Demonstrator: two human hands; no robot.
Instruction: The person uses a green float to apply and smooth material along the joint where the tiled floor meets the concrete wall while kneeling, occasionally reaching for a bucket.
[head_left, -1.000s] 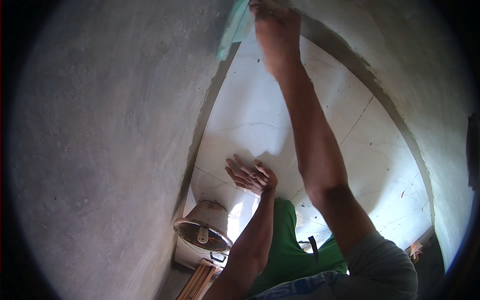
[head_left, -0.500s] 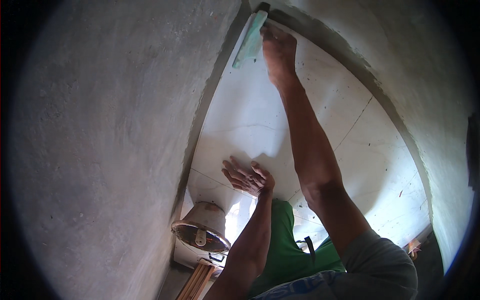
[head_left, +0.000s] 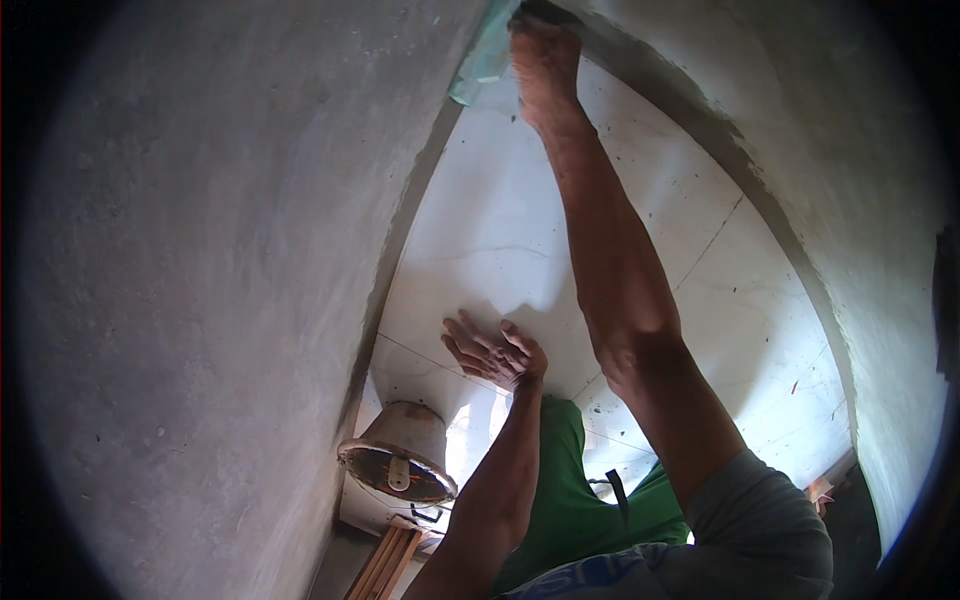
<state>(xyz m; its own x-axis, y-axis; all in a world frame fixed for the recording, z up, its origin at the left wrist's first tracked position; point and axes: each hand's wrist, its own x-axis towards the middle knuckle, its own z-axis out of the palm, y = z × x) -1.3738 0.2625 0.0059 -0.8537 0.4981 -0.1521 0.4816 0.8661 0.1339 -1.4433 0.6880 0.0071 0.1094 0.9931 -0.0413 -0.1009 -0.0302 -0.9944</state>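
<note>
My right hand (head_left: 546, 58) reaches out to the far corner, its fingers closed on a flat pale green plastering float (head_left: 483, 60). The float's long face lies along the foot of the left wall (head_left: 230, 250), its far end cut off by the top edge of the picture. How the fingers wrap its grip is hidden behind the back of the hand. Nearer to me, my left hand (head_left: 497, 355) is flat on the white tiled floor (head_left: 480, 220), fingers spread and holding nothing.
A mortar-stained bucket (head_left: 410, 432), with a pale strip inside, stands by the left wall below my left hand. Wooden slats (head_left: 385, 562) are at the lower left. A rough grey band (head_left: 715, 150) follows the base of the right wall (head_left: 840, 130).
My right hand has moved farther into the corner and slightly left. The green float has shifted from over the tiles to the left wall's base. My left hand stays in place.
</note>
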